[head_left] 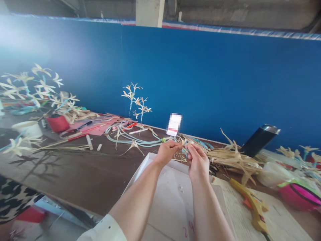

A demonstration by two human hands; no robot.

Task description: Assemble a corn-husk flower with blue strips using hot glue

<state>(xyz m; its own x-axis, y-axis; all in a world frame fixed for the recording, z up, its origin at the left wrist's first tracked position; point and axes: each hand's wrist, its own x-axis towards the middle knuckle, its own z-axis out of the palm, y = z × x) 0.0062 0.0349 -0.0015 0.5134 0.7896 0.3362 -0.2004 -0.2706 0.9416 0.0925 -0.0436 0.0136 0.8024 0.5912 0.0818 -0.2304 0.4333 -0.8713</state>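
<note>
So both hands are brought together over the far edge of the white board lying on the bench. A small bit of straw is pinched between the fingers of the left hand and the fingers of the right hand, held just above the bench; both sets of fingers are clenched on it, not released. A pile of dried straw is spread just right of the hands. A yellow glue gun is laid on the near right, and a black flask is tipped over against the blue wall. Light blue cords are looped to the far left, with finished straw flowers stood up behind them.
</note>
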